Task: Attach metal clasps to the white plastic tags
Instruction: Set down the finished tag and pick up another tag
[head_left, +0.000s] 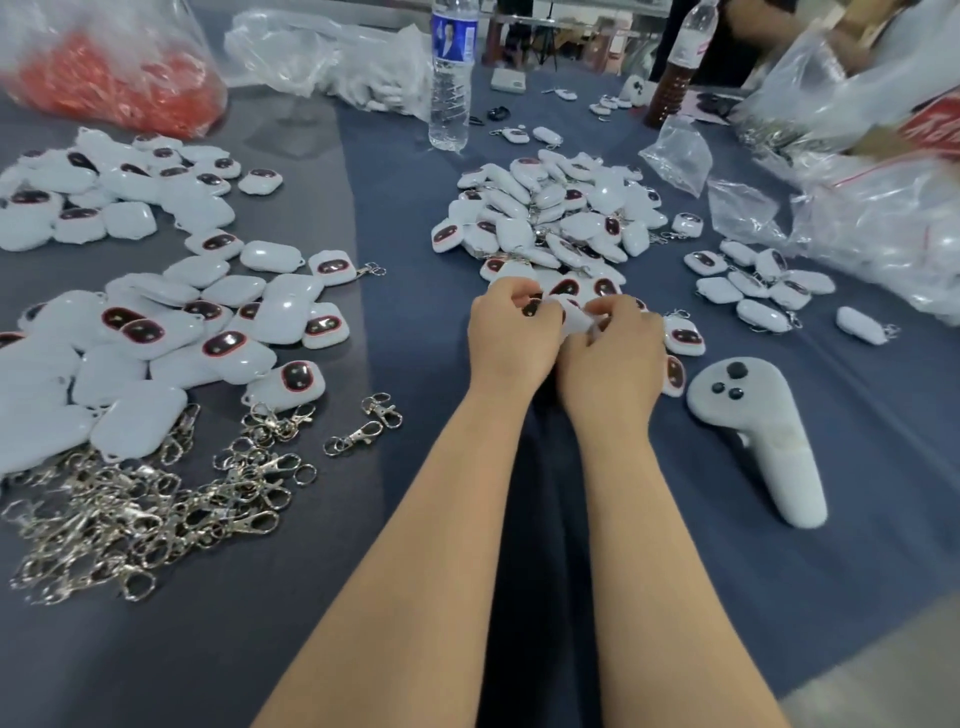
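2 bare forearms are stretching out from the near edge; the left hand (511, 338) and right hand (610, 358) are both pinching 1 white tag (574, 316), each grip curled tight, any clasp hiding under fingers. Spare clasps (156, 499) are lying left on the tabletop (234, 649). I'm guessing a loosening pinch could let the ring slip off.

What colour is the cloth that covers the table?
The cloth is dark blue; head view.

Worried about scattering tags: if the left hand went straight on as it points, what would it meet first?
Likely the central pile of tags, whose near edge lies just beyond the left hand; exact depth is unclear.
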